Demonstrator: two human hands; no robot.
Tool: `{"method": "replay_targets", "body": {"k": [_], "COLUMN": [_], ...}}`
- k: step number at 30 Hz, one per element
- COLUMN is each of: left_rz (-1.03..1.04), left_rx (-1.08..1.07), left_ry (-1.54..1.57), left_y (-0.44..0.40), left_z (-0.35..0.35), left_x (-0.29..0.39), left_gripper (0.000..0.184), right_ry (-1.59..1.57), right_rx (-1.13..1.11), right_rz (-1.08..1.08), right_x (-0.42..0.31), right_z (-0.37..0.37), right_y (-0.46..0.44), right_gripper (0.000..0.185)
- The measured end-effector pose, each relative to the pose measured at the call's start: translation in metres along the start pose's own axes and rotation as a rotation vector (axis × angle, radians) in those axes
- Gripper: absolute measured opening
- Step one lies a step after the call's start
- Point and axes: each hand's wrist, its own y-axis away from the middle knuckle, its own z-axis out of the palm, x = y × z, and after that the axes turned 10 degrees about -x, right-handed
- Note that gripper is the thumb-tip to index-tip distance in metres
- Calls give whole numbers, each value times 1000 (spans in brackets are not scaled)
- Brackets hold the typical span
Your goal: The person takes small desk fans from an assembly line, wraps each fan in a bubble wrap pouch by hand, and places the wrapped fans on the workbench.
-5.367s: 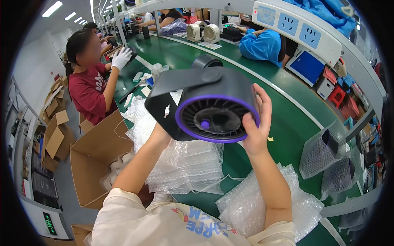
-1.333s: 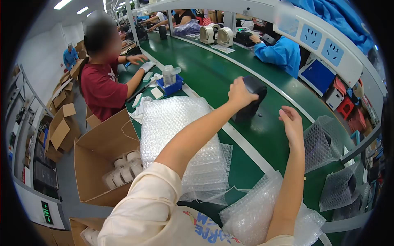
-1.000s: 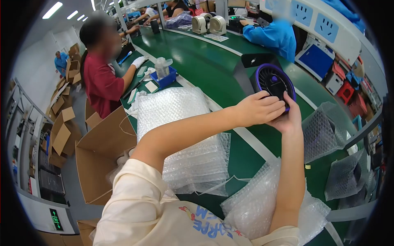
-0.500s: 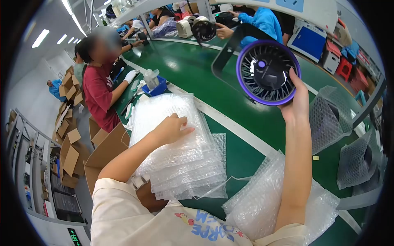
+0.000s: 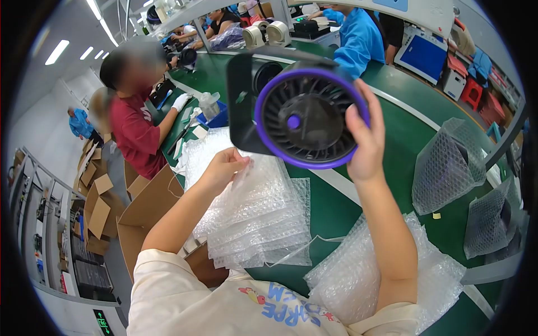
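My right hand grips a black fan with a purple rim by its right side, holding it tilted in the air above the green table. A black frame-like stand shows at the fan's left. Below and left of the fan, my left hand is closed, thumb and fingertips pinching the upper part of the top bubble-wrap bag on a fanned stack. A second pile of bubble-wrap bags lies under my right forearm.
Bagged items in bubble wrap stand at the right. An open cardboard box is at my left. A blue bin holding a clear bottle sits beyond the stack. A co-worker in a red shirt works at the left.
The fan has moved left and closer, over the far end of the stack. My left hand has gone from resting on the top bag to pinching it farther up.
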Motion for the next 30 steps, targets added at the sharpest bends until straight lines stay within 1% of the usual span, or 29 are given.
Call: {"method": "replay_targets", "body": {"k": [1,3,5,7,8,9,11,12,13,15,16,17,18,19,21,22,23,24,25,26,27,28,29,30], "left_rz": [-23,-63,-45,26,-3,-102,1,-33,-7,77,132,188,337,315,564,646,723,816,926,990,1048,969,963,977], "left_rx": [-22,-86,-87,-192,-135,-171,-218,-246,-250,-169,-111,-57,-147,-11,31,76,116,198,275,313,346,347,337,350], "left_ry": [-26,-86,123,197,239,393,397,442,653,703,659,613,547,640,299,136,-30,-212,-508,-681,-849,-978,-1123,-1218], "left_y": [2,8,17,24,27,29,29,21,22,27,24,20,17,17,26,27,27,30,35,40,44,49,49,49], "left_z": [-1,-2,6,14,22,35,26,7,1,0,-13,-25,-33,-32,-28,-25,-21,-11,6,22,38,52,68,82], "left_x": [-4,-11,-12,2,14,30,22,12,14,38,41,47,55,68,85,89,94,100,108,113,113,111,106,98], "left_gripper": [11,16,32,46,49,46,42,38,32,28,27,25,29,23,13,11,10,5,6,8,10,11,10,9], "right_ry": [54,156,359,300,381,463,497,501,525,571,597,690,708,723,618,563,541,518,492,466,439,279,116,-59], "right_rx": [-44,-99,-150,-194,-225,-265,-319,-331,-352,-388,-389,-343,-306,-267,-204,-167,-107,-41,30,91,172,222,268,300], "right_rz": [-30,-64,-159,-135,-183,-229,-208,-200,-213,-244,-250,-299,-269,-235,-164,-127,-137,-144,-147,-77,-50,59,158,205], "right_x": [1,4,15,19,16,10,4,4,4,5,5,5,2,0,-2,-2,-1,2,5,2,6,6,7,13], "right_z": [4,10,9,14,15,16,21,24,24,24,26,29,32,34,33,32,32,32,32,33,33,33,33,32], "right_y": [4,10,14,19,20,21,26,28,29,30,32,34,35,36,32,30,27,26,26,27,25,23,20,19], "right_gripper": [54,59,65,69,69,70,72,74,75,75,76,75,74,73,69,67,65,64,63,59,60,59,59,57]}}
